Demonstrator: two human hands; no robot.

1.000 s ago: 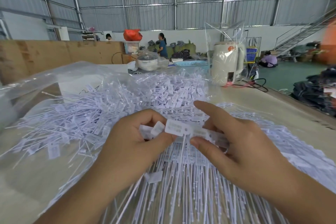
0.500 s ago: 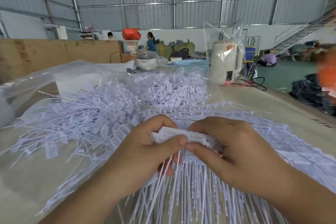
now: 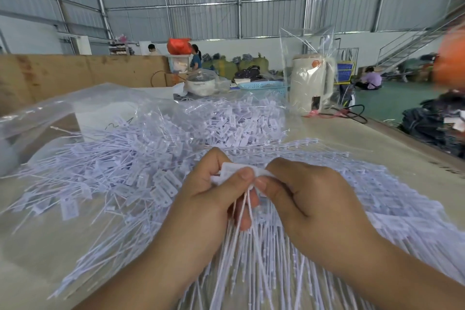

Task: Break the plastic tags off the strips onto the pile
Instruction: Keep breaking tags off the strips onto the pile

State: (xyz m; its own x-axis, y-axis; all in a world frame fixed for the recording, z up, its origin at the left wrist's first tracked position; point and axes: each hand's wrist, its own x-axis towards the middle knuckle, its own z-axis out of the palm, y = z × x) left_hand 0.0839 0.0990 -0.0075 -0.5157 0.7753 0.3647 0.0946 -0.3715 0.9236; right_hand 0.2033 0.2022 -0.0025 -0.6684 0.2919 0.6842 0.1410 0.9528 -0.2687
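Both hands are meeting over the middle of the tabletop [image 3: 392, 143], near its front edge. The left hand [image 3: 211, 199] is pinching a strip [image 3: 232, 170] of white tags between thumb and curled fingers, the thumb pressing on top. The right hand [image 3: 307, 196] is pinching the same strip from the other side, its thumb tip almost touching the left thumb. The strip is sitting between the two thumbs, bent and partly hidden by the fingers, so I cannot tell how many tags are on it. Thin white tails [image 3: 242, 211] are hanging down from it across the left fingers.

Under and in front of the hands, more strips [image 3: 274, 269] are lying in a fan, their tails pointing toward the front edge. The pile [image 3: 120, 166] of loose tags is spreading over the left half of the tabletop, just beside the left hand, on a clear plastic sheet [image 3: 63, 106] that is rising toward the far left corner. A clear bag [image 3: 241, 123] full of tags is lying farther back, toward the middle of the far edge.

Near the far right edge a cream kettle [image 3: 310, 83] is standing upright inside a clear bag, with a black cord [image 3: 352, 113] curling beside it. A pot [image 3: 201, 83] and a blue basket [image 3: 261, 86] are sitting at the far edge. People are working in the background of the hall.
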